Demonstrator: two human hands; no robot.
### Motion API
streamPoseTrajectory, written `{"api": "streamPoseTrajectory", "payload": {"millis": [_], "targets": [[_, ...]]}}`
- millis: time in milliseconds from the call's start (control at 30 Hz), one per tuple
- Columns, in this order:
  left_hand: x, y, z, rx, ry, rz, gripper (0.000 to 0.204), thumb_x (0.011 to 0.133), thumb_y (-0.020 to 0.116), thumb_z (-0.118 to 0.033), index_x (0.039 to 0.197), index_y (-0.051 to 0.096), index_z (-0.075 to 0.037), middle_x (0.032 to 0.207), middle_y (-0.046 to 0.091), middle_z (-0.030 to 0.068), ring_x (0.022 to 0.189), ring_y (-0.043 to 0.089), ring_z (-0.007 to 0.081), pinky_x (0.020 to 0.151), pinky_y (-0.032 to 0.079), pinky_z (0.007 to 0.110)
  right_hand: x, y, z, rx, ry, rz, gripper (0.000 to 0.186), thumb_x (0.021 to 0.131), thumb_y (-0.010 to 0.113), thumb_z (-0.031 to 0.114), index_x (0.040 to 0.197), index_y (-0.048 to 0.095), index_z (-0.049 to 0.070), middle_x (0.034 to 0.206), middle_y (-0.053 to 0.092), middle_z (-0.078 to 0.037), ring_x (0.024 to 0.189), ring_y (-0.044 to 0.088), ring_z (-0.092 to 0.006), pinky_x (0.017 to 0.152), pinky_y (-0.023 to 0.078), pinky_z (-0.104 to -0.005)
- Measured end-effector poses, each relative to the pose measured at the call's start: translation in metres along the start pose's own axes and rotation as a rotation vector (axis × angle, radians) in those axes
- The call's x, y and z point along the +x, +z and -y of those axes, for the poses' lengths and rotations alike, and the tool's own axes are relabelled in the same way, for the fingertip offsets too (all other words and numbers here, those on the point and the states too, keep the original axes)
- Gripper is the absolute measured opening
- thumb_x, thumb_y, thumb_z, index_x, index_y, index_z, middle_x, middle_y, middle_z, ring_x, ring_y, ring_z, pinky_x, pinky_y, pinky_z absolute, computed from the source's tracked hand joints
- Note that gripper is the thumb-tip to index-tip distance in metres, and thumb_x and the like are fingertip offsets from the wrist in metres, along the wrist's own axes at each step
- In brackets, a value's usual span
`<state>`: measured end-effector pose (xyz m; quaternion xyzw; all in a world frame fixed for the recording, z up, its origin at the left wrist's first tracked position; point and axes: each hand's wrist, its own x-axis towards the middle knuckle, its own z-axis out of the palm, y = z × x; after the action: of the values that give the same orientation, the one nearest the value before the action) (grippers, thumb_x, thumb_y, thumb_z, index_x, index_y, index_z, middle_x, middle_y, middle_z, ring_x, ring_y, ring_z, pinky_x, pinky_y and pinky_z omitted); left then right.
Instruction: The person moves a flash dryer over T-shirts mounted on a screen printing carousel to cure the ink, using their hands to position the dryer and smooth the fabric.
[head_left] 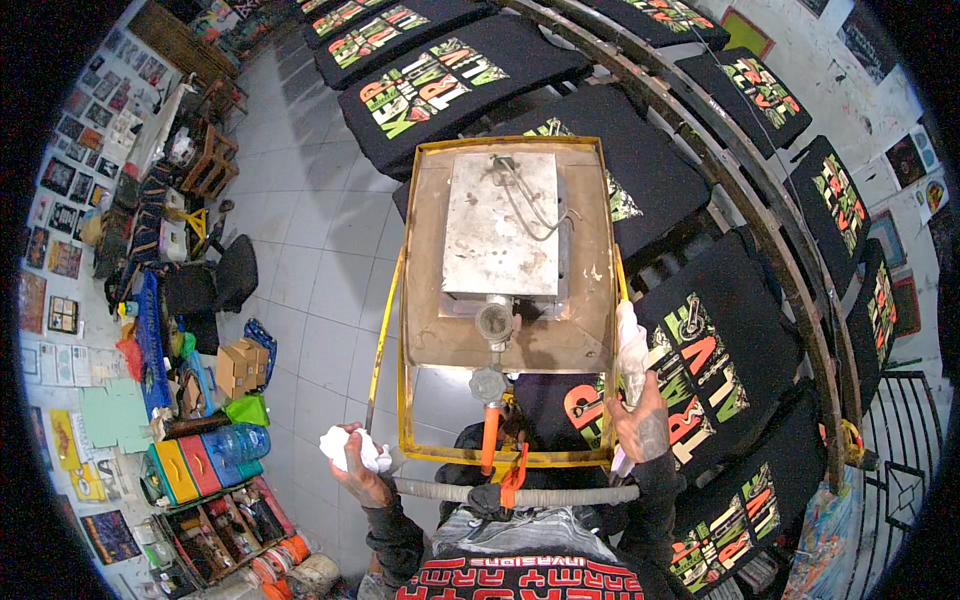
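Note:
A yellow metal frame [404,400] stands in front of me and carries a brown panel [425,300] with a whitish metal box [500,225] on top. A round grey valve knob [488,385] and an orange hose [490,440] run from the box toward my body. My left hand [366,482] is closed around a bunched white cloth [350,447] at the near end of a yellow side bar [378,350]. My right hand [642,425] grips the other side bar, over a white cloth [632,345] wrapped along it. Fingertips of the right hand are partly hidden.
Black printed T-shirts [450,85] lie on boards in rows, ahead and to the right. A dark metal rail [740,150] curves between the rows. At left are a black chair [235,275], cardboard boxes [240,367], coloured drawers [190,470] and a water jug [235,447] on the tiled floor side.

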<state>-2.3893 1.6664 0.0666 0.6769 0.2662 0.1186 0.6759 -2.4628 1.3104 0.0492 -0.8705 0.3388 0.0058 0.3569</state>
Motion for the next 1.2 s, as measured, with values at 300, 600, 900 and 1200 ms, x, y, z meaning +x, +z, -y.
{"api": "streamPoseTrajectory", "payload": {"millis": [300,600,900,1200], "targets": [[-0.002,0.004,-0.005,0.004,0.008,-0.018,0.025,0.083,0.060,-0.018,0.099,0.053,0.000,0.090,0.057,0.0091,0.060,0.051,0.0121,0.055,0.044,0.026,0.000,-0.011,0.021,0.027,0.112,0.083,0.053,0.075,0.069,0.016,0.114,0.046,-0.011,0.101,0.061,-0.030,0.097,0.061,-0.0419,0.084,0.048,-0.0415],[0.001,-0.006,0.008,0.022,0.032,-0.045,0.026,0.083,0.061,-0.021,0.098,0.054,-0.001,0.087,0.054,0.0045,0.071,0.049,0.0109,0.065,0.040,0.024,0.001,-0.016,0.028,0.041,0.127,0.116,0.056,0.076,0.069,0.018,0.115,0.045,-0.013,0.105,0.059,-0.032,0.103,0.059,-0.0417,0.088,0.046,-0.0412],[0.007,-0.026,0.029,0.002,0.004,-0.077,0.023,0.083,0.061,-0.020,0.098,0.055,-0.003,0.081,0.052,0.0012,0.069,0.048,0.0091,0.061,0.040,0.022,0.001,-0.004,0.017,0.040,0.139,0.015,0.042,0.075,0.070,0.010,0.107,0.048,-0.006,0.091,0.063,-0.025,0.085,0.064,-0.0396,0.073,0.050,-0.0407],[0.025,-0.018,0.022,0.064,0.078,-0.085,0.027,0.085,0.059,-0.026,0.102,0.055,-0.004,0.073,0.051,0.0013,0.057,0.050,0.0092,0.048,0.042,0.023,0.002,0.005,0.017,0.000,0.065,0.029,0.044,0.074,0.069,0.009,0.108,0.047,-0.007,0.092,0.062,-0.026,0.088,0.063,-0.0379,0.076,0.049,-0.0397]]}}
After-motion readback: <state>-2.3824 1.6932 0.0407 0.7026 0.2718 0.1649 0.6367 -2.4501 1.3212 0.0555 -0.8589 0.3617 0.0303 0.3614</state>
